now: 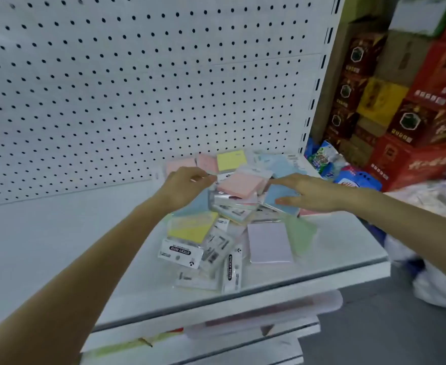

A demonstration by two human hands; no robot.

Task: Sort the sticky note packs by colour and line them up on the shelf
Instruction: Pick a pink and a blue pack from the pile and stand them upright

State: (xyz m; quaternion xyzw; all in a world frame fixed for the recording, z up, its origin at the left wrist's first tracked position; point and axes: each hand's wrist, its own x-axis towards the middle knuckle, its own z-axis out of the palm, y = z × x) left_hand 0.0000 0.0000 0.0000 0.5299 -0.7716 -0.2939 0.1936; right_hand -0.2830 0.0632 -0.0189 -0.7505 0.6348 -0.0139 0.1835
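Left arm (85, 272) and right arm (414, 219) are bare from wrist to frame edge. Left hand (187, 185) and right hand (311, 192) are likewise bare. Nails appear short; blur hides finer detail.

Both bare arms reach forward. The left arm (98, 259) rises on a slant from the lower left, its wrist bent slightly. The left hand (187, 185) shows its back, with the fingers (199, 177) curled and their tips drawn together; whether they pinch anything cannot be told. The right arm (401, 214) comes in from the right edge, and the right hand (308, 192) lies palm down, fingers straight and pointing left.
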